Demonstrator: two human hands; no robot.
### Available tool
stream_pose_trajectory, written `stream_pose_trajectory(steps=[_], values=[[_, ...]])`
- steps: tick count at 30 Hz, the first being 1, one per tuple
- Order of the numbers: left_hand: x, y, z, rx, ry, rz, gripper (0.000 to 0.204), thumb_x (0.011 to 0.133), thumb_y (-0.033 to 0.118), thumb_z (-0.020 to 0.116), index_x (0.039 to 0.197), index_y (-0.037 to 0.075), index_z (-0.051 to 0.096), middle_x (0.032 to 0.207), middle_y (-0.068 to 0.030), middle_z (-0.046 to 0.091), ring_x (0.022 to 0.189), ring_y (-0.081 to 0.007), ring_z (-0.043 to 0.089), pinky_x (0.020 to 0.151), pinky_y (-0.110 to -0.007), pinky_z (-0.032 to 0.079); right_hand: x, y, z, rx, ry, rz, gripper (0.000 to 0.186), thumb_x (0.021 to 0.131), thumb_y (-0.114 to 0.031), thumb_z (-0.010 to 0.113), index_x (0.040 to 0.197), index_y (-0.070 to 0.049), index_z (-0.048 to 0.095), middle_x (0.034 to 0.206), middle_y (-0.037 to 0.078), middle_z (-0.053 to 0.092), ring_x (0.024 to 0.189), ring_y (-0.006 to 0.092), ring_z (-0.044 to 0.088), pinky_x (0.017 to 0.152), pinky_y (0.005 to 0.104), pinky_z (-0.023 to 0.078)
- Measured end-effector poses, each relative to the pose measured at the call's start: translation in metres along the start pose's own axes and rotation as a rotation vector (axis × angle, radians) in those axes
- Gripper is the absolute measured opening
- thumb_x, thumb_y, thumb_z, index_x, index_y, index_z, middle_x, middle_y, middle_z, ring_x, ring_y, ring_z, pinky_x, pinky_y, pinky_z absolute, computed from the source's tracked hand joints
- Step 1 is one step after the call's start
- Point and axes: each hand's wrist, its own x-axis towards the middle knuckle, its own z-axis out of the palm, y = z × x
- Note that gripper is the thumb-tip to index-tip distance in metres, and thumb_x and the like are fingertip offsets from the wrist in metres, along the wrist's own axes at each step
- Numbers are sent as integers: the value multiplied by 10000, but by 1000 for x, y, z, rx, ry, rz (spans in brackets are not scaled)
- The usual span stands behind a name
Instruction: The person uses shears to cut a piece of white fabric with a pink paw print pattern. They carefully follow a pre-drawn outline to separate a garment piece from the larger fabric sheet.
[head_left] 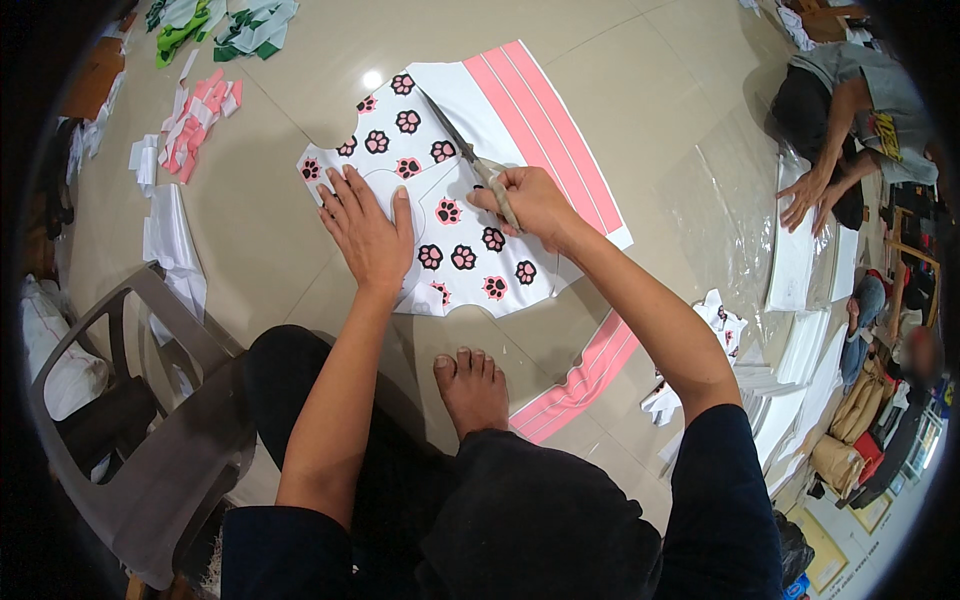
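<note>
- Pressing the left hand (372,235) flat, toward 11 o'clock of the view, on a smooth white fabric piece (468,232) printed with black-and-pink paw marks; fingers straight and slightly spread, with the thumb set well apart.
- Gripping dark-bladed scissors with pale tan handles (471,153) in the right hand (537,207), near 1 o'clock; fingers curled around the handles, blades pointing toward 11 o'clock over the fabric piece. Cannot tell the gap between the blades.
- Lying on the glossy beige tiled floor (640,60) around 12 o'clock: same fabric piece, bordered at 1 o'clock by a pink band with thin white stripes (540,130).
- Resting just below, at 6 o'clock: a bare foot (470,392). Near it, toward 5 o'clock: a loose pink strip with white lines (578,388).
- Heaped at 10 o'clock: pink-and-white fabric scraps (200,122). Standing at 8 o'clock: a grey-brown plastic armchair (170,475).
- Bending at 2 o'clock: a co-worker in a grey top (890,105), with hands on long white sheets (790,265).
</note>
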Motion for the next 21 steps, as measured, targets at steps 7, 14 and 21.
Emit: stream_pose_trajectory(steps=[7, 14, 21], values=[[0, 0, 0, 5, -3, -2, 882, 1126, 513, 531, 1722, -81, 268, 1796, -342, 223, 1661, -552, 189, 1355, -644, 130, 5, -14, 7, -5, -7, 22, 327, 889, -241, 930, 919, -42, 672, 683, -1, 614, 489, 72, 551, 426, 256, 371], [0, -1, 1, -13, 12, 10, 877, 1134, 518, 522, 1720, -84, 269, 1789, -358, 225, 1649, -571, 192, 1337, -666, 145, 11, -10, 5, 21, -23, -12, 324, 883, -218, 928, 936, -30, 669, 681, 14, 628, 486, 73, 557, 416, 256, 376], [0, -1, 1, -17, 10, 9, 877, 1135, 516, 518, 1722, -83, 264, 1791, -359, 221, 1652, -569, 188, 1339, -665, 139, 11, -10, 4, 4, -16, -14, 317, 878, -205, 929, 946, -22, 680, 683, 17, 638, 488, 76, 570, 418, 254, 394]])
